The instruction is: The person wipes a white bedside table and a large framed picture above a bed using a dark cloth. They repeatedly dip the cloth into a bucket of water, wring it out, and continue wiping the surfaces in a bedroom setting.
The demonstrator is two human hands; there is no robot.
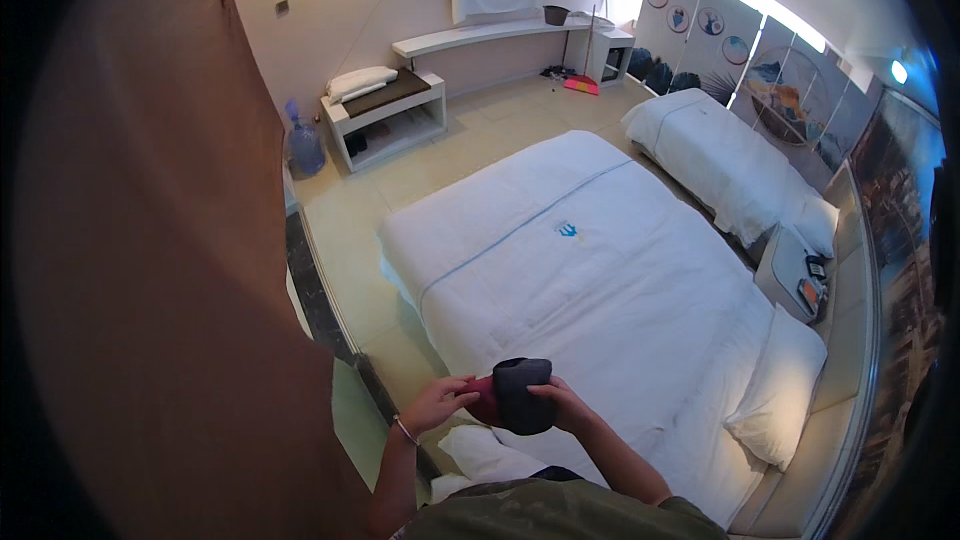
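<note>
In front of my body, over the near side of the large bed, I hold a dark grey, rounded piece that looks like fabric. My right hand grips its right side, with the thumb on the face turned up to me. From its left side a dark red part sticks out, pinched by the fingers of my left hand. Whether grey and red are one item or two, I cannot tell. Below them lies the white duvet, with a blue stripe and a blue emblem. Crumpled white bedding lies close to my waist.
A brown curtain hangs close on my left. Beyond the bed stand a low white bench, a water bottle and a pink dustpan. On the right are a second bed, a nightstand and a pillow.
</note>
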